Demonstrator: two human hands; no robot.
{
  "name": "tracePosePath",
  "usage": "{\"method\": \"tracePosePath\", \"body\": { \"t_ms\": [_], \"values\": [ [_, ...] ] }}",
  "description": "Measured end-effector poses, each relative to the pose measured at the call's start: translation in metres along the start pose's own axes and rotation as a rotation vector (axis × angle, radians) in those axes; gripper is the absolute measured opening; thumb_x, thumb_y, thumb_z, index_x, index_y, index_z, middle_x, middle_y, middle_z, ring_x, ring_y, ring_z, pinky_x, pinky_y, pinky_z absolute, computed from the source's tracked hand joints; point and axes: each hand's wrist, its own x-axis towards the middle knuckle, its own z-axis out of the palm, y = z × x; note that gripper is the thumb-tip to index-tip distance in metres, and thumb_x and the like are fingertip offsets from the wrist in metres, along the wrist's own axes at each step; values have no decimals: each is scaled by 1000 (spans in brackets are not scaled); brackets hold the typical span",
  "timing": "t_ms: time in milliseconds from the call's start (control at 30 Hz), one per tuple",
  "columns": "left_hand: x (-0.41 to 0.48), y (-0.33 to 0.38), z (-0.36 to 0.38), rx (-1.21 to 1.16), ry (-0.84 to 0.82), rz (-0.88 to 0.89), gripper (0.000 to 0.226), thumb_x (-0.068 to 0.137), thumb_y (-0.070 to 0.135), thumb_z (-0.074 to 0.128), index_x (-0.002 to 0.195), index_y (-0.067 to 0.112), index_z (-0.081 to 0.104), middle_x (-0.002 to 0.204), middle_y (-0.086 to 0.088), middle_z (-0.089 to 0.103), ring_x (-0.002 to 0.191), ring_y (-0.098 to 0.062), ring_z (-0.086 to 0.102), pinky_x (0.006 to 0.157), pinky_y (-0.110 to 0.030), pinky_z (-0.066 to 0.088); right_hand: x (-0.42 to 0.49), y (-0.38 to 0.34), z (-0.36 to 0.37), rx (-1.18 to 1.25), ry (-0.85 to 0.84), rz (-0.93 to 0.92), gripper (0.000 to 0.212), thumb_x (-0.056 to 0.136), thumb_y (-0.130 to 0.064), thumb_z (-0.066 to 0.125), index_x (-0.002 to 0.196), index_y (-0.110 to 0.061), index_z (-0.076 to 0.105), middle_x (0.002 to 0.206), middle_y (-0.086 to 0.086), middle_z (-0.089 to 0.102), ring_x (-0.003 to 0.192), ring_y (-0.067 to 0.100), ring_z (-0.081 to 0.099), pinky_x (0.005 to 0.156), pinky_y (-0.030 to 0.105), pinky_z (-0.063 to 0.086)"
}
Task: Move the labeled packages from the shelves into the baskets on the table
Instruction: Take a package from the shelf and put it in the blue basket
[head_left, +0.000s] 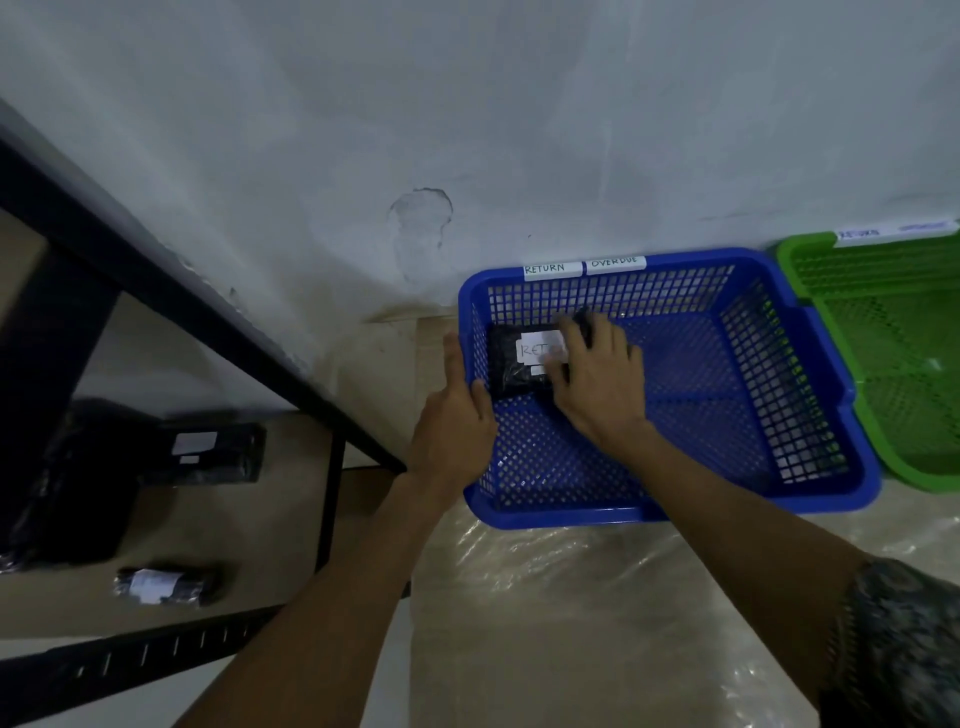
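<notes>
The black package (519, 366), white label reading "RET…", lies in the far-left corner of the blue basket (748, 499) on the tabletop (571, 613). The right hand (597, 384) presses flat on it, fingers spread; the left hand (454, 421) clasps the basket's left rim

Two baskets stand on the counter (571, 597): one blue basket (675, 512) and one green basket (810, 260) beside it, cut off at the frame edge. One black package (511, 371) with a white label lies inside the blue one. On the shelves (234, 519) at the left, two more labeled packages show clearly, the upper package (208, 452) and the lower package (166, 584); a dark blurred mass (78, 493) beside them may be one or several more. Two paper tags sit on the blue basket's rim, reading RETURN (545, 269) and OVERDUE (614, 262). Two hands are in view, the left hand (454, 415) and the right hand (597, 384).
</notes>
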Motion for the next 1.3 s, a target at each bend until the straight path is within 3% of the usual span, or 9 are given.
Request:
{"method": "tracePosePath", "body": {
  "t_ms": [133,400,500,600,667,800,967,1300],
  "values": [
    [1,-1,1,-1,10,-2,61,104,26,31,153,24,-5,75,-10,60,67,-27,62,63,-40,53,-4,0,4,-93,-70,-128,54,84,-60,51,120,-21,56,125,13,52,116,35,46,85,50,46],
    [0,1,-3,48,-5,15,62,104,27,30,153,22,-7,73,-5,57,66,-26,61,59,-36,50,2,-7,-4,-121,-153,-84,56,86,-61,50,129,-25,45,136,10,42,127,33,35,103,56,33],
    [1,0,-6,124,-11,26,63,104,33,30,153,22,-9,83,-11,64,68,-25,61,64,-38,52,1,-10,-12,-102,-189,-85,63,85,-64,48,135,-26,39,144,10,36,135,33,29,108,61,25],
    [-3,-4,-9,169,30,70,72,99,50,34,152,24,-7,117,-13,60,97,-27,60,77,-37,48,-4,-14,-24,-62,-227,-102,75,84,-68,46,145,-28,29,154,9,23,144,31,15,111,63,14],
    [-8,-3,-13,240,76,89,78,95,58,35,152,22,-4,135,-17,44,120,-32,46,92,-43,41,-11,-16,-35,-38,-237,-123,78,84,-69,46,147,-28,25,156,8,19,146,29,12,112,62,11],
    [-22,3,-27,357,154,118,81,94,61,34,152,13,6,156,-17,19,143,-31,19,113,-49,22,-30,-18,-60,18,-197,-181,77,84,-66,49,146,-27,25,155,8,24,144,25,19,114,56,8],
    [-63,6,-53,388,203,148,81,94,60,34,153,12,7,160,-11,9,148,-26,6,118,-50,12,-68,-32,-96,-7,-186,-239,79,85,-68,45,148,-26,22,156,8,22,145,24,18,116,53,7],
    [-210,11,-154,348,333,322,77,94,50,42,153,12,8,160,-9,14,147,-23,10,117,-49,17,-209,-116,-204,-98,-31,-307,79,88,-65,43,150,-25,17,156,5,20,146,20,14,117,52,9]
  ]
}}
